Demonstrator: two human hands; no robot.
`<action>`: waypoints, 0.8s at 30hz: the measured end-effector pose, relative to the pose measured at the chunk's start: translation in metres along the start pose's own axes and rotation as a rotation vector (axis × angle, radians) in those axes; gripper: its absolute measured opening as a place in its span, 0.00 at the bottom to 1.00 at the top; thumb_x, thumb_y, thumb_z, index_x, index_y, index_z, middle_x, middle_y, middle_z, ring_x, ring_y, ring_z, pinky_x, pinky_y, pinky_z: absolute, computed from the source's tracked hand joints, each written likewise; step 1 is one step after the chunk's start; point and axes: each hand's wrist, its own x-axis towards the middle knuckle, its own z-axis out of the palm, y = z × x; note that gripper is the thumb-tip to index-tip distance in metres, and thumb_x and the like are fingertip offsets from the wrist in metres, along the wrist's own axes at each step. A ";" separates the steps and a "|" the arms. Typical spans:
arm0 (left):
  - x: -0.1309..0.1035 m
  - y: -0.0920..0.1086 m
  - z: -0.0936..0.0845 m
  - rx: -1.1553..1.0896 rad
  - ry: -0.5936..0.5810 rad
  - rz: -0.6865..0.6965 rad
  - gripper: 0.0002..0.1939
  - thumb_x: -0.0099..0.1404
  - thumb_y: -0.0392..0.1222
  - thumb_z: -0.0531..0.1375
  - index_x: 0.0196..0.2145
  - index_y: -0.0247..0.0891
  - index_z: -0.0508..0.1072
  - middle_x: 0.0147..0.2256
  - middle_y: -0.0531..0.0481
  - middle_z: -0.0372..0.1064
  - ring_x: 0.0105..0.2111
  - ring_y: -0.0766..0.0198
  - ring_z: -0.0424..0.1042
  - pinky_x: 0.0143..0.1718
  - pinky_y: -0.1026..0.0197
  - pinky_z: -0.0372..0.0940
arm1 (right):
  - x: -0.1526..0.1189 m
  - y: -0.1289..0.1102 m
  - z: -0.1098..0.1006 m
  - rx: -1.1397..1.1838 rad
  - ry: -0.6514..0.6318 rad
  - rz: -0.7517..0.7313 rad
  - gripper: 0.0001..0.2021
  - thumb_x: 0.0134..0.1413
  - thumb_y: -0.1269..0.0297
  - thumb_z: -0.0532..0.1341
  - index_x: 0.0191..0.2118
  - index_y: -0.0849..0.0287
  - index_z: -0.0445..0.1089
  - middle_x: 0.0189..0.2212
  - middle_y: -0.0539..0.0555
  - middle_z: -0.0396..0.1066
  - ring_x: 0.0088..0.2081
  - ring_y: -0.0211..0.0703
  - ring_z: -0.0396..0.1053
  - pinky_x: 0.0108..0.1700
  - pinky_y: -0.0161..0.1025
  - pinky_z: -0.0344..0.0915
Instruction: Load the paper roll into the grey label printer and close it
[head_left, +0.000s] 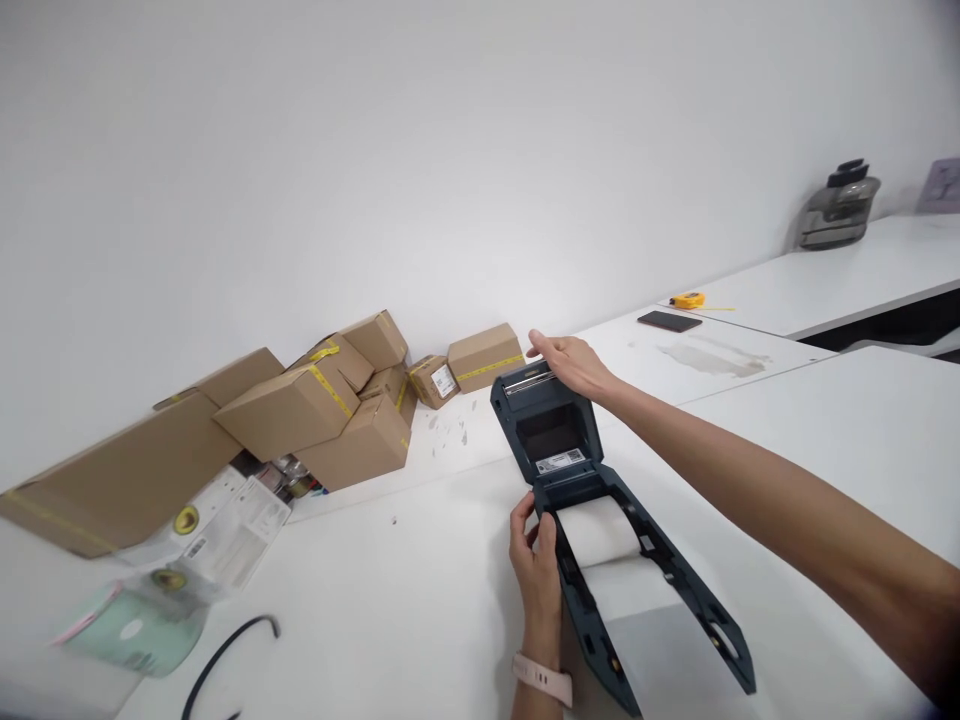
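Observation:
A dark blue label printer (701, 592) lies on the white table with its lid (514, 408) swung up. Inside it sits a white paper roll (600, 530), and a strip of paper (652, 640) runs from the roll toward me. My right hand (574, 362) grips the top edge of the raised lid, its fingers partly hidden behind it. At the left side of the printer, near the hinge, my left hand (536, 555) has its thumb and curled fingers around the edge of the base.
Several cardboard boxes (292, 415) are piled by the wall at the left. Before them lie plastic packets (232, 530), a green pouch (139, 630) and a black cable (225, 650). Back right are a phone (669, 321), a yellow tape measure (687, 300) and a bottle (838, 208).

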 end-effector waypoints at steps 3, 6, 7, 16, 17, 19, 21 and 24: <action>0.001 0.002 0.000 -0.002 -0.014 0.006 0.27 0.64 0.57 0.61 0.55 0.38 0.71 0.56 0.39 0.70 0.56 0.51 0.70 0.56 0.52 0.64 | -0.013 0.001 -0.004 0.017 0.058 -0.071 0.27 0.66 0.44 0.48 0.50 0.58 0.74 0.51 0.61 0.76 0.52 0.57 0.71 0.54 0.51 0.64; -0.001 0.006 0.000 -0.013 -0.043 0.001 0.28 0.62 0.55 0.63 0.56 0.39 0.70 0.57 0.39 0.70 0.57 0.50 0.69 0.56 0.52 0.63 | -0.061 0.012 -0.012 0.059 0.344 -0.340 0.17 0.66 0.52 0.54 0.50 0.56 0.70 0.51 0.59 0.73 0.51 0.49 0.70 0.55 0.45 0.63; -0.002 0.007 0.001 -0.021 -0.043 -0.002 0.29 0.61 0.55 0.64 0.56 0.39 0.70 0.56 0.39 0.70 0.57 0.50 0.68 0.56 0.52 0.63 | -0.081 0.020 -0.013 0.063 0.429 -0.450 0.12 0.66 0.55 0.54 0.42 0.55 0.71 0.42 0.58 0.75 0.46 0.48 0.71 0.51 0.44 0.65; 0.004 0.007 -0.001 -0.035 -0.053 -0.007 0.31 0.60 0.50 0.66 0.58 0.38 0.66 0.59 0.36 0.68 0.59 0.50 0.68 0.58 0.51 0.63 | -0.136 0.080 0.009 -0.339 -0.853 -0.282 0.36 0.47 0.54 0.69 0.64 0.54 0.65 0.59 0.63 0.69 0.59 0.67 0.66 0.58 0.59 0.62; 0.004 0.007 -0.001 -0.034 -0.052 0.000 0.32 0.59 0.49 0.66 0.58 0.38 0.65 0.59 0.36 0.68 0.58 0.51 0.69 0.58 0.51 0.63 | -0.131 0.081 0.013 -0.352 -0.922 -0.277 0.41 0.43 0.54 0.70 0.65 0.53 0.64 0.61 0.64 0.68 0.61 0.70 0.64 0.60 0.61 0.59; 0.005 0.007 -0.002 -0.031 -0.050 0.013 0.34 0.60 0.48 0.66 0.60 0.39 0.62 0.59 0.35 0.68 0.56 0.51 0.71 0.57 0.51 0.64 | -0.124 0.083 0.019 -0.365 -0.992 -0.281 0.46 0.38 0.55 0.72 0.67 0.53 0.62 0.64 0.65 0.65 0.64 0.72 0.60 0.63 0.63 0.55; 0.005 0.008 -0.002 -0.033 -0.053 0.009 0.35 0.60 0.48 0.65 0.62 0.39 0.59 0.59 0.35 0.68 0.55 0.52 0.72 0.57 0.51 0.64 | -0.121 0.084 0.025 -0.384 -1.009 -0.293 0.48 0.36 0.55 0.72 0.67 0.54 0.61 0.65 0.66 0.63 0.65 0.73 0.59 0.64 0.63 0.53; 0.004 0.008 -0.001 -0.047 -0.048 0.001 0.37 0.60 0.48 0.65 0.62 0.40 0.57 0.59 0.34 0.69 0.54 0.52 0.73 0.56 0.51 0.65 | -0.120 0.085 0.031 -0.404 -0.997 -0.312 0.48 0.33 0.55 0.72 0.65 0.55 0.63 0.63 0.66 0.65 0.63 0.72 0.61 0.62 0.62 0.55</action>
